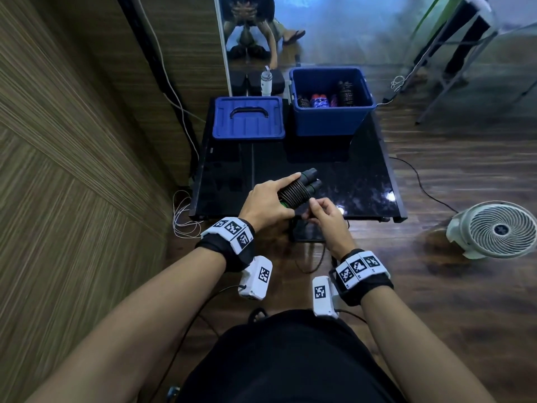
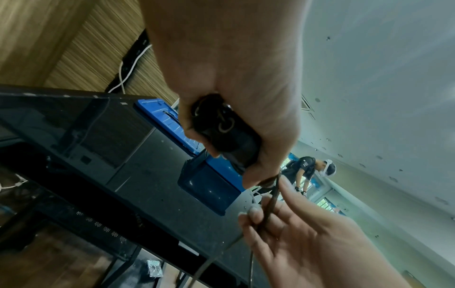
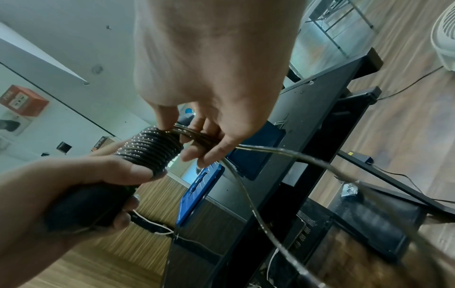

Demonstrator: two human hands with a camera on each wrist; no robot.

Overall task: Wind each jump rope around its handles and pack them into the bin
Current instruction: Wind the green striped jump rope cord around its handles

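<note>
While the left hand (image 1: 266,203) grips the two black handles (image 1: 309,178) side by side above the near part of the black table (image 1: 360,175), the right hand (image 1: 325,215) pinches the free run of rope (image 3: 283,151) just beside the coil (image 1: 295,193). Both hands are together, almost touching, each closed on its own part of the same jump rope. Tight, even turns already cover the middle of the handles, and from the right fingers (image 3: 209,155) a length of rope trails off below the table edge, so the winding looks well along but not finished.

To do this step well, I judge that the left thumb (image 3: 138,171) should press on the last turn so it cannot slacken, while the right hand feeds rope under light tension and lays each turn touching the one before, not crossing it. The handles should stay parallel; if they splay, the coil loosens. The trailing rope could snag on the table edge or frame, so it is best drawn up clear of it. The end wants tucking under a turn.

Farther back stands the open blue bin (image 1: 334,117), wound ropes already inside, with its lid (image 1: 247,117) lying just to its left
</note>
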